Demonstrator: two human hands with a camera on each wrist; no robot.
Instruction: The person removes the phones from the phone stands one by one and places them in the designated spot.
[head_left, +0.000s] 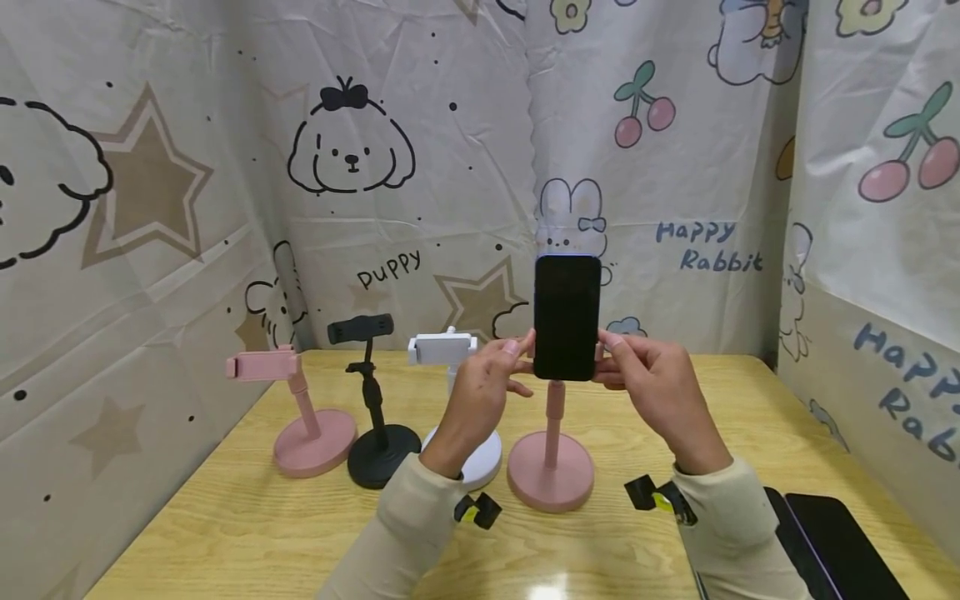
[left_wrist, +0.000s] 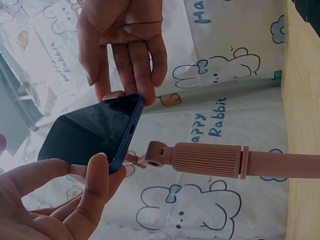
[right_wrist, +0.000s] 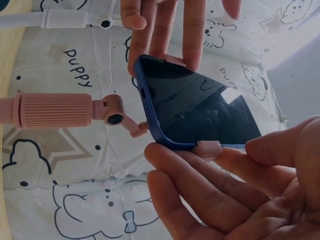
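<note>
A phone [head_left: 567, 317] with a dark screen and a blue frame stands upright in the holder of a pink phone stand [head_left: 551, 471]. Pink clamp tabs [right_wrist: 209, 149] show at its long edges in the right wrist view. My left hand [head_left: 480, 387] touches the phone's left side with its fingertips, the thumb raised off it. From the opposite side, my right hand [head_left: 663, 387] has its fingers against the phone's edge and the clamp, its thumb near that edge. The fingers of both hands are fairly straight. The phone's back is hidden.
Left of this stand are a white phone stand [head_left: 442, 348], partly behind my left arm, a black phone stand [head_left: 384, 454] and another pink phone stand [head_left: 315, 442]. More dark phones [head_left: 843, 533] lie at the front right, partly under my right sleeve. Printed curtains [head_left: 465, 167] surround the wooden table [head_left: 247, 533].
</note>
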